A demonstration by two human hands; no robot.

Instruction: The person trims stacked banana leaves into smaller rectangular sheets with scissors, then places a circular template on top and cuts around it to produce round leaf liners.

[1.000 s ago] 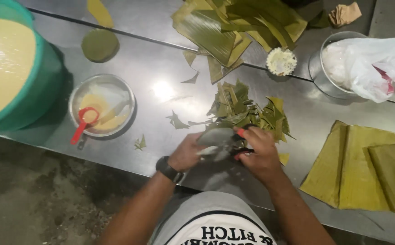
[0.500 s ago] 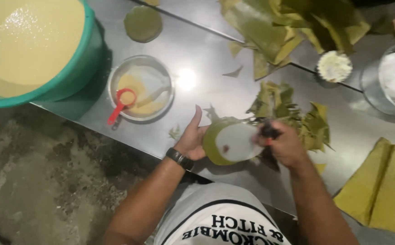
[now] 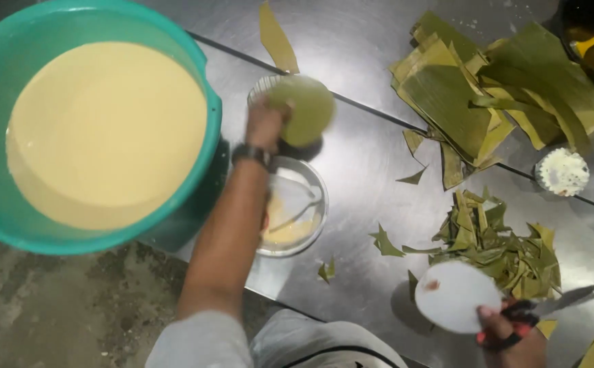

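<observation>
Near edge, right: the right hand [image 3: 515, 334] is closed around a pair of scissors [image 3: 556, 304] with red-and-black handles, blades pointing right, and the same hand also grips a white round disc [image 3: 455, 295] held flat above the steel table [image 3: 365, 177]. Just beyond the disc lies a heap of green leaf trimmings [image 3: 498, 245]; single scraps lie apart to its left.

Middle, left of centre: a small metal bowl [image 3: 314, 235] stands on the table and contains yellow batter and a ladle; the forearm crosses its left rim. A black watch [image 3: 251, 154] sits on the left wrist.

Further out: the left hand [image 3: 266, 123] is extended away from the body, fingers closed on a round green leaf cut-out [image 3: 308, 109], held over a small clear round container whose rim just shows. The cut-out is blurred.

Far left: a large teal basin [image 3: 205, 143] filled with pale yellow batter [image 3: 106, 129] overhangs the table edge.

Far right: a stack of banana-leaf sheets [image 3: 447, 95], and near it a small white fluted cup [image 3: 561, 171].
</observation>
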